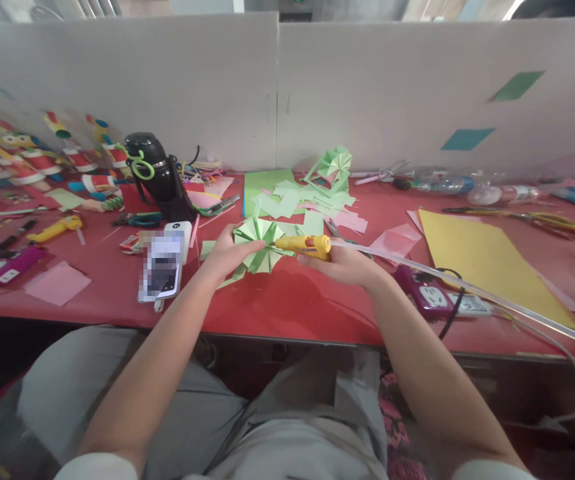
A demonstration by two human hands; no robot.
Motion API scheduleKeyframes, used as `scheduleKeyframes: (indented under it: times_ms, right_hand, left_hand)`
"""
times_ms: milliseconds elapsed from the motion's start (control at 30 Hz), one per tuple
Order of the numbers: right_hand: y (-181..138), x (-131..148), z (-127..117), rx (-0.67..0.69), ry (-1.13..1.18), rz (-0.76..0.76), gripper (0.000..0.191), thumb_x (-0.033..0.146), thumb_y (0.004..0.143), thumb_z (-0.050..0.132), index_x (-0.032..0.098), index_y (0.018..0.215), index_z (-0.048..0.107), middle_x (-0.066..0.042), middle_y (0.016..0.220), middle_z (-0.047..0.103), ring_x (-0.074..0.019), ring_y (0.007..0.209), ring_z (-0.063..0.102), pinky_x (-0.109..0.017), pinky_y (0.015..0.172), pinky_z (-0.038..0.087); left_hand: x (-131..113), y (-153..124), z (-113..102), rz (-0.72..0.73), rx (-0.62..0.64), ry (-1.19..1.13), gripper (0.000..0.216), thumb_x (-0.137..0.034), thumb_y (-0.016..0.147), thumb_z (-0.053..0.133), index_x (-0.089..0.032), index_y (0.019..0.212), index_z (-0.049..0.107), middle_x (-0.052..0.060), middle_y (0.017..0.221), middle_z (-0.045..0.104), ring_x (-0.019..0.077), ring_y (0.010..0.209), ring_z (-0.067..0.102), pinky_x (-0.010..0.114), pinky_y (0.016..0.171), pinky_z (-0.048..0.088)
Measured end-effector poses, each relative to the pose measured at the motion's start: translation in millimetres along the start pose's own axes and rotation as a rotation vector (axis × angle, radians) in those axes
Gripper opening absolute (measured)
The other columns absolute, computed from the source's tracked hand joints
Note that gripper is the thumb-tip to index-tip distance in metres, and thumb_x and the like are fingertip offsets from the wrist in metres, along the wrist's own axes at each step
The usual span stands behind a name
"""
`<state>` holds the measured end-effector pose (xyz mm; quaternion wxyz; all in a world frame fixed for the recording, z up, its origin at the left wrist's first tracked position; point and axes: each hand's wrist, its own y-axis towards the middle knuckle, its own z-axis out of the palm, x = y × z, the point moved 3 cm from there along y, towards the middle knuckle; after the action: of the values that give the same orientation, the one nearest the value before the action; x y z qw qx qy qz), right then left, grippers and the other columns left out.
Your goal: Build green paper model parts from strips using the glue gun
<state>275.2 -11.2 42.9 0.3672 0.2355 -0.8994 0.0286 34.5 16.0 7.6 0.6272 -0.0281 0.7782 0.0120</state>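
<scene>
My left hand [227, 253] pinches a green pleated paper fan [258, 241] just above the red table [287, 300]. My right hand [340, 261] is wrapped round a yellow glue gun [306, 245], its nozzle pointing left and touching the fan's centre. A long clear glue stick [462, 288] runs out of the gun's back towards the right. The gun's cord trails off past the table's front edge at the right.
A phone [161, 269] and white charger lie left of my left hand, a black bottle [155, 175] behind them. Green paper pieces [297, 200] and pink scraps lie beyond the fan. A yellow sheet [487, 260], a purple power strip [427, 293] and scissors are at right; paper-cup crafts and another glue gun at left.
</scene>
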Motion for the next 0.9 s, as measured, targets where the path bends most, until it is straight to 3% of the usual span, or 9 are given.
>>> scheduleKeyframes:
  times_ms: [233,500,700,800,900]
  right_hand:
    - [-1,1,1,-0.023,-0.001,0.010,0.035,0.054,0.090,0.055,0.022,0.090,0.068,0.000,0.074,0.064,-0.0160,0.065,0.058,-0.029,0.061,0.045]
    - [-6,-6,-4,-0.111,0.020,-0.017,0.039,0.056,0.090,0.054,0.019,0.085,0.068,-0.003,0.069,0.063,-0.0192,0.069,0.061,-0.031,0.067,0.048]
    - [-7,-53,-30,-0.449,-0.009,0.299,0.044,0.056,0.083,0.059,0.017,0.100,0.070,-0.008,0.084,0.070,-0.0237,0.076,0.064,-0.033,0.068,0.049]
    - [-4,-81,-40,-0.544,-0.023,0.444,0.047,0.054,0.081,0.061,0.016,0.108,0.069,-0.010,0.090,0.071,-0.0249,0.079,0.065,-0.034,0.069,0.048]
    - [-1,-102,-43,-0.585,-0.073,0.558,0.044,0.052,0.076,0.066,0.014,0.098,0.069,-0.009,0.084,0.069,-0.0242,0.074,0.063,-0.034,0.067,0.047]
  left_hand:
    - [-5,-5,-1,-0.032,-0.038,0.083,0.069,-0.045,0.063,0.086,-0.024,0.123,0.057,0.010,0.119,0.070,0.0285,0.104,0.069,0.040,0.088,0.054]
    - [-12,-9,0,-0.078,-0.054,0.087,0.085,-0.043,0.061,0.087,-0.024,0.134,0.048,0.010,0.114,0.071,0.0271,0.096,0.070,0.037,0.080,0.057]
    - [-12,-10,-2,-0.086,-0.051,0.107,0.084,-0.044,0.063,0.086,-0.026,0.136,0.047,0.010,0.112,0.070,0.0280,0.092,0.070,0.039,0.076,0.056]
    - [-14,-11,-2,-0.083,-0.051,0.099,0.086,-0.042,0.063,0.087,-0.025,0.137,0.047,0.010,0.111,0.070,0.0279,0.092,0.070,0.039,0.076,0.056]
    - [-15,-12,-1,-0.088,-0.046,0.082,0.085,-0.040,0.063,0.087,-0.024,0.136,0.047,0.010,0.109,0.070,0.0277,0.091,0.070,0.039,0.077,0.056]
